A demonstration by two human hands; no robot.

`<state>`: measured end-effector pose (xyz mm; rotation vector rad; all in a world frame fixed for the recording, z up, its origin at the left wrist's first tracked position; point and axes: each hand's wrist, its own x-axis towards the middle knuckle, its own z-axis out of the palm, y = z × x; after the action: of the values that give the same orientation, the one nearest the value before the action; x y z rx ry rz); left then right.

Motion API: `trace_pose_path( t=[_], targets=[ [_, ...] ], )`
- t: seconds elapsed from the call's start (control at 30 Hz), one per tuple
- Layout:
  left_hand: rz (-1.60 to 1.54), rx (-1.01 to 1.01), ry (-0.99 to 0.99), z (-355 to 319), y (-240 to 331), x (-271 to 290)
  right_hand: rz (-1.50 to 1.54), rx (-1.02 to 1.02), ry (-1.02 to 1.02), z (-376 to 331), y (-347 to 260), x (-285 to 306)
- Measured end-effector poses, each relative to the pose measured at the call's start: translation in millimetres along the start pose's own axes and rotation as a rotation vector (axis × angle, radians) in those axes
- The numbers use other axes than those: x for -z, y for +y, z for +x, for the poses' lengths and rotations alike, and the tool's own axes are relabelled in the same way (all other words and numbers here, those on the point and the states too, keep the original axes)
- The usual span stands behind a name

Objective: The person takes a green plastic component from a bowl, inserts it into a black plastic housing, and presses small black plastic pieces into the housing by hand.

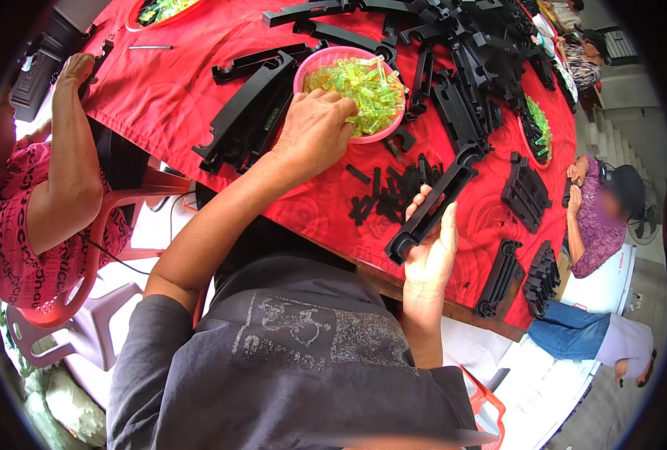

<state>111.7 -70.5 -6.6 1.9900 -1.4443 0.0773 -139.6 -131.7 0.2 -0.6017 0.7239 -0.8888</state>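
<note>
The left hand (314, 131) dips bent fingers into a pink bowl (379, 136) of yellow-green clear pieces (367, 94) at twelve o'clock on the red-covered table (161, 94), though whether it pinches one I cannot tell. The right hand (428, 264) grips a long black part (428, 209), tilted, at five o'clock from the bowl, with small black pieces (388, 196) at ten o'clock beside it.
</note>
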Motion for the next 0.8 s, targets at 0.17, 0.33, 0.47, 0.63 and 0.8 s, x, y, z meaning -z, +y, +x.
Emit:
trace_pose_path(
  t=[0.17,0.33,0.47,0.63,0.8],
  targets=[
    [-0.050,0.023,-0.085,4,-1,-2,-0.039,-0.015,0.005,-2,0,-1],
    [-0.053,0.071,-0.115,3,-1,3,-0.035,-0.031,0.007,0,0,-2],
    [-0.247,0.146,-0.071,6,1,10,-0.064,-0.025,0.038,-3,0,-11],
    [-0.093,0.052,-0.043,5,4,11,-0.081,-0.053,0.057,-3,-2,-18],
    [0.038,0.033,-0.161,10,-2,11,-0.082,-0.041,0.041,-2,0,-15]
  ],
)
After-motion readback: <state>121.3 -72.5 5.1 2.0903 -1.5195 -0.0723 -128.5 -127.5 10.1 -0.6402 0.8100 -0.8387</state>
